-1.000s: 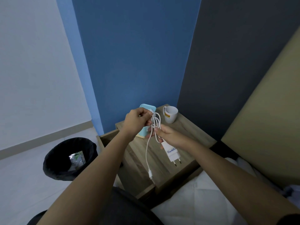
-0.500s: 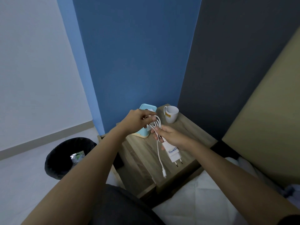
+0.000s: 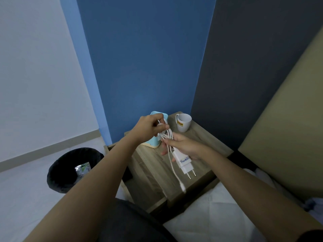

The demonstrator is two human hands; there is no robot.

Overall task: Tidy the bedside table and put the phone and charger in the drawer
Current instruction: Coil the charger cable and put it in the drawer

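Note:
Above the wooden bedside table (image 3: 150, 165), my right hand (image 3: 183, 145) grips a white charger (image 3: 184, 163), plug prongs pointing toward me. Its white cable (image 3: 168, 137) is looped in coils between both hands, and the free end (image 3: 182, 186) dangles over the table's front. My left hand (image 3: 150, 126) pinches the top of the coils. The table's drawer (image 3: 111, 149) stands open on the left, mostly hidden behind my left arm. No phone is visible.
A light blue box (image 3: 155, 142) stands at the table's back, partly behind my left hand. A white mug (image 3: 183, 123) sits in the back corner. A black bin (image 3: 73, 168) with a wrapper stands on the floor at left. White bedding (image 3: 218, 215) lies lower right.
The dangling cable end has swung from left to right and hangs shorter as more cable is gathered into the coils. My left hand has moved slightly up. The charger stays in my right hand.

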